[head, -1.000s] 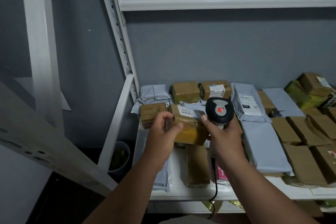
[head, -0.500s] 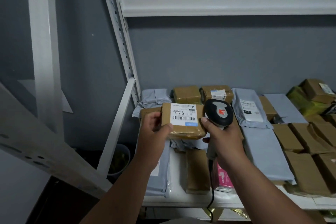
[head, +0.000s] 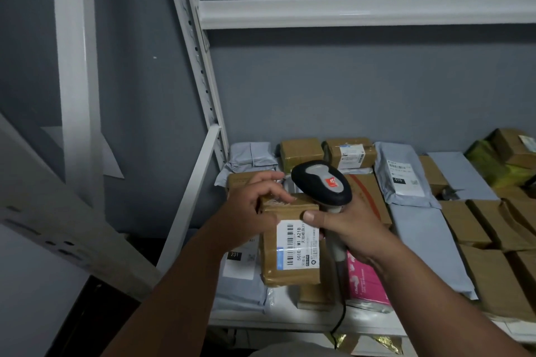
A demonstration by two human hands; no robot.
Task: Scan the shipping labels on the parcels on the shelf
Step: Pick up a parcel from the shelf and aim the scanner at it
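Parcel (head: 290, 243) top edge under left hand (head: 252, 211); scanner (head: 322, 185) gripped in right hand (head: 345, 226).

The held parcel (head: 290, 243) is brown cardboard wrapped in shiny clear tape, with a smooth white paper shipping label (head: 297, 243) stuck on top, and most of the other boxes (head: 470, 224) look like the same taped cardboard, a bit crinkly. The barcode scanner (head: 322, 185) is plastic, matt black round the head with a smooth light grey panel and handle, while the grey mailer bags (head: 420, 240) are thin poly film with a soft sheen and wrinkles. The shelf frame (head: 362, 13) looks like white painted metal, smooth and slightly glossy, against a flat matt grey wall (head: 348, 90).
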